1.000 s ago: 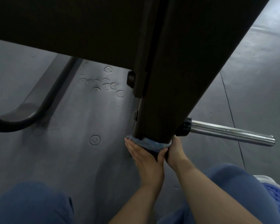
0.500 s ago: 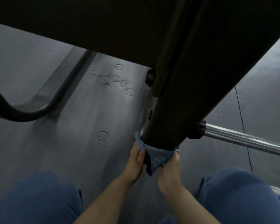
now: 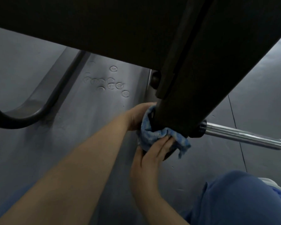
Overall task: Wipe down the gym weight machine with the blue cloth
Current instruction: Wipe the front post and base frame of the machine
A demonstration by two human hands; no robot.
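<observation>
A thick black post of the weight machine (image 3: 201, 82) slants down from the upper right and fills the top of the view. The blue cloth (image 3: 150, 135) is wrapped around the post's lower end. My left hand (image 3: 136, 116) presses the cloth against the post's left side, its fingertips hidden behind the cloth. My right hand (image 3: 152, 153) holds the cloth from below, fingers laid over its bunched lower part. A loose corner of cloth hangs at the right.
A chrome weight peg (image 3: 243, 137) sticks out to the right from the post's base. A curved black frame tube (image 3: 44, 109) lies on the grey rubber floor (image 3: 88, 143) at the left. My knee in blue trousers (image 3: 240, 200) is at the bottom right.
Both hands have moved up the post with the cloth. My left hand has slid round to the post's left side, my right hand has shifted under the cloth. The camera has come closer.
</observation>
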